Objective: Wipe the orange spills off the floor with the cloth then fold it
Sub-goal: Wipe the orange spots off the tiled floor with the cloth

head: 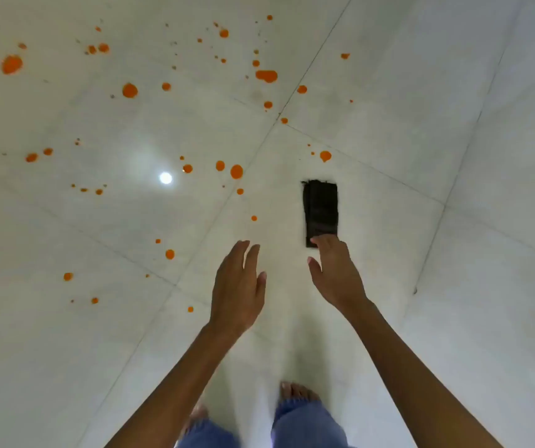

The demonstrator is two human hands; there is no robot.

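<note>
Nothing wiped yet: orange spills [236, 171] dot the floor [453, 92] ahead-left; my right hand [335, 273], fingers apart, reaches the folded dark cloth [320, 205]; left hand [238, 286] open, empty

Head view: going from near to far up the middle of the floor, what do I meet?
Bare feet → left hand and right hand, level with each other, both open → folded dark cloth, right fingers over its near end → orange spills on the white tile floor.
</note>
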